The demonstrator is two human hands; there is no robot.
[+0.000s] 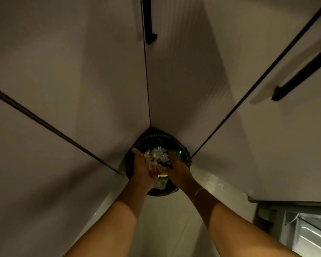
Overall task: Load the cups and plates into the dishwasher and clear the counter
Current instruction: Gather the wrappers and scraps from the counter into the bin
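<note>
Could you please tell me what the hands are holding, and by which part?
A clump of crumpled wrappers, cupped between the left hand and right hand by its two sides, above the bin.

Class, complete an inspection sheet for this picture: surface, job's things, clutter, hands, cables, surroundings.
Surface: pale floor; no counter in view.
Job's things: cups and plates, nothing seen.
Clutter: litter bundle held over the lined bin.
Hands: left hand and right hand hold the litter between them; curl of the fingers unclear.
Cables: nothing seen.
Surroundings: cabinet doors with black handles; open appliance lower right, perhaps the dishwasher.
</note>
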